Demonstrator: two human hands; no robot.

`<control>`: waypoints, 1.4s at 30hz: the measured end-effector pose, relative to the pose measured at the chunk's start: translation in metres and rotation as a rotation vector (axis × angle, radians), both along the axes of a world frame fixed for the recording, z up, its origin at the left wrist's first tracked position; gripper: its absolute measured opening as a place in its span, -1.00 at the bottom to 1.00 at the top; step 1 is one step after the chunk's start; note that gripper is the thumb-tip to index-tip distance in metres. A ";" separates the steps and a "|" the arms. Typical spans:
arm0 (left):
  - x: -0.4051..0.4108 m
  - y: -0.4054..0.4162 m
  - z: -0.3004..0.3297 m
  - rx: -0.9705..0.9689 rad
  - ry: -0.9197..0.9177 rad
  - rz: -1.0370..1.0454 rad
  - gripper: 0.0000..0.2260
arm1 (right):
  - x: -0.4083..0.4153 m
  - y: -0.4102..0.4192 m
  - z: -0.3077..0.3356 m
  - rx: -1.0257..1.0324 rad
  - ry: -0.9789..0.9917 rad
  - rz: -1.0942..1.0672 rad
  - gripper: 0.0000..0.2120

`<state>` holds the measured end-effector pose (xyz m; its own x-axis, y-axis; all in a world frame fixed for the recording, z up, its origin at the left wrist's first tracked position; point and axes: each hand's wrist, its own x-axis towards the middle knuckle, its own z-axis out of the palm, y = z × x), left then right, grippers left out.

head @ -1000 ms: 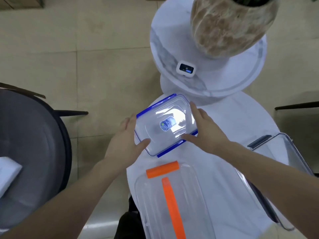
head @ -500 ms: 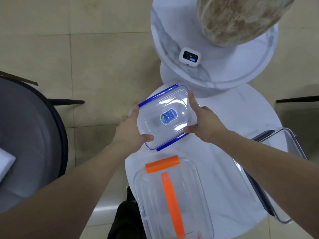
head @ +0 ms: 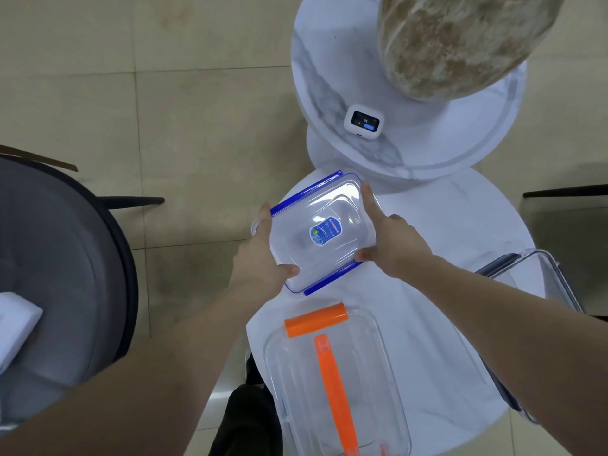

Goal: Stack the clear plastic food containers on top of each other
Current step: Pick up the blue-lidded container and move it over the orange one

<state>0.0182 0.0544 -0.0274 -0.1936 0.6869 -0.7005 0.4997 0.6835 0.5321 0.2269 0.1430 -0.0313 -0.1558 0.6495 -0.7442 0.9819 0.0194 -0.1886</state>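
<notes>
Both hands (head: pixel 260 258) grip blue-clipped container (head: pixel 320 232); grey-clipped container (head: pixel 539 274) half hidden.

Tan tiled floor (head: pixel 164 93). Raised white marbled round surface (head: pixel 329 77) at top, carrying a mottled brown-and-cream vase (head: pixel 454 44) and, near its front edge, a small white device (head: pixel 364 121) with lit screen. Grey round chair (head: pixel 59 274) at left, dark-rimmed.

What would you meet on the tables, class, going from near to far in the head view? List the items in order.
Orange-clipped container → blue-clipped container, held between the left hand and right hand → small white device → stone-look vase.
</notes>
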 end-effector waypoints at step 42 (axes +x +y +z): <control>-0.070 -0.032 -0.001 0.336 -0.153 0.095 0.10 | -0.033 -0.025 0.019 0.286 0.202 0.012 0.21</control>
